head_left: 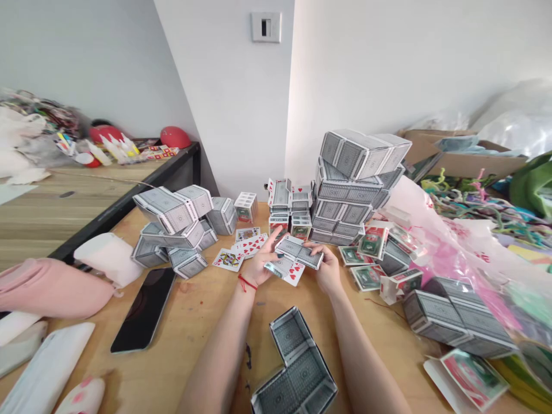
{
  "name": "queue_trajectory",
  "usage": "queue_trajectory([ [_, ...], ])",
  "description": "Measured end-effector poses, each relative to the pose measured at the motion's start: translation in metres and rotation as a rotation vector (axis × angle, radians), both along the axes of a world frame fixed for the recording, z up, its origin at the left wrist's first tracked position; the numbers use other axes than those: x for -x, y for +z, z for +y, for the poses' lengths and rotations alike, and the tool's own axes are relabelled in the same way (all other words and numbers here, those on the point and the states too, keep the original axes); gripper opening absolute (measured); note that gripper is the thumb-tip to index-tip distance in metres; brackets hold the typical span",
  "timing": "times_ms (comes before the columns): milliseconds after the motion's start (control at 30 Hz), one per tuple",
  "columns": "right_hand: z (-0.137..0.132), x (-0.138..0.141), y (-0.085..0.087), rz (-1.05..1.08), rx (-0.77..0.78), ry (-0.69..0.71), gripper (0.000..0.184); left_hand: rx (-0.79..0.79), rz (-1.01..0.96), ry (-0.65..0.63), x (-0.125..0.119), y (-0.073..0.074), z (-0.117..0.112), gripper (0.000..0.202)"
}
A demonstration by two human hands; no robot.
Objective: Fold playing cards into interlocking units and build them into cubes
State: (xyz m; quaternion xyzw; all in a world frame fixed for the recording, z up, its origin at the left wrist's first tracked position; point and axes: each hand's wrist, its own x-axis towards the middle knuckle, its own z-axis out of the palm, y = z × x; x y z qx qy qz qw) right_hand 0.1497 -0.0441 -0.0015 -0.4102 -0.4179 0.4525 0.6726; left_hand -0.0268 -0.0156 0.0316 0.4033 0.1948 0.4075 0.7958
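Grey-backed playing cards [296,248] lie between my two hands above the middle of the table, seemingly joined into a flat piece. My left hand [260,263], with a red string on its wrist, grips their left side, its index finger pointing up. At the right end, my right hand [328,269] pinches the cards between thumb and fingers. A heart card [295,273] shows face up just below them; whether a hand touches it I cannot tell. Left of my hands lie loose face-up cards [250,246] and a queen card [228,260]. Nearer me sits an L-shaped block [297,368] built from cards.
A tall card-block stack [345,192] stands at right, a lower stack [170,215] at left. Card boxes [373,241] lie by pink plastic [457,241]. A phone [144,310] and pink pouch [56,287] are at left. Behind is a wall [241,115].
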Motion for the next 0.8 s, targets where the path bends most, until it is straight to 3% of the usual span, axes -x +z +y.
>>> queue_trajectory([
  [167,0.004,0.002,-0.003,0.076,0.114,-0.048,0.027,0.016,0.053,-0.024,0.003,-0.005,0.002,0.086],
  [267,0.005,0.005,-0.003,0.2,0.231,-0.001,0.023,0.029,0.075,0.057,0.0,-0.008,0.003,0.082],
  [400,0.003,0.006,0.002,0.247,0.277,0.092,0.043,0.049,0.098,0.162,-0.004,-0.015,0.007,0.077],
  [533,-0.001,0.006,0.003,0.163,0.271,0.171,0.044,0.061,0.148,0.2,-0.005,-0.022,0.012,0.066],
  [800,0.004,0.008,-0.011,-0.075,0.246,0.051,0.034,-0.057,0.397,0.232,-0.01,-0.031,0.013,0.037],
])
